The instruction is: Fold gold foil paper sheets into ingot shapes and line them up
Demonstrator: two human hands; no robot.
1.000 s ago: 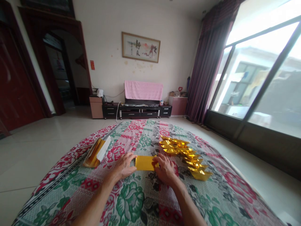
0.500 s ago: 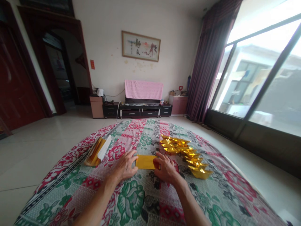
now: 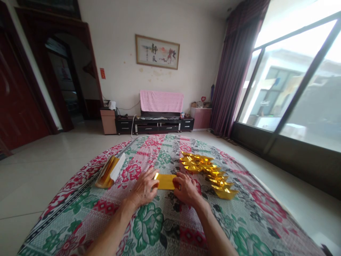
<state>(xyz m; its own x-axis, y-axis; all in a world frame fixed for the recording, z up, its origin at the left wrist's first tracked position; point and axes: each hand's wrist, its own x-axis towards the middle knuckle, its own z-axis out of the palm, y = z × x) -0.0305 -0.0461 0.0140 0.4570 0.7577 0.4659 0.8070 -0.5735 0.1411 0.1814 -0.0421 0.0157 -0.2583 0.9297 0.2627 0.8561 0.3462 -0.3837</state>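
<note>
A gold foil paper (image 3: 165,182), folded into a flat rectangle, lies across the flowered cloth in front of me. My left hand (image 3: 146,185) grips its left end, where the foil edge catches the light. At the right end, my right hand (image 3: 185,187) pinches it with curled fingers; the fingertips partly cover that edge. Folded gold foil ingots (image 3: 225,192), several of them, stand in overlapping rows to the right of my right hand. Over on the left lies a stack of gold paper (image 3: 111,170) with a white wrapper.
The round table wears a patterned tablecloth (image 3: 149,227). Beyond it stand a low black cabinet (image 3: 157,127) and a pink towel (image 3: 162,101) draped over a screen-shaped thing. A purple curtain (image 3: 229,78) hangs beside the large window at right.
My left hand has closed in on the paper's left end and now grips it, with a bright glint at that edge. My right hand keeps its hold. The view has shifted slightly.
</note>
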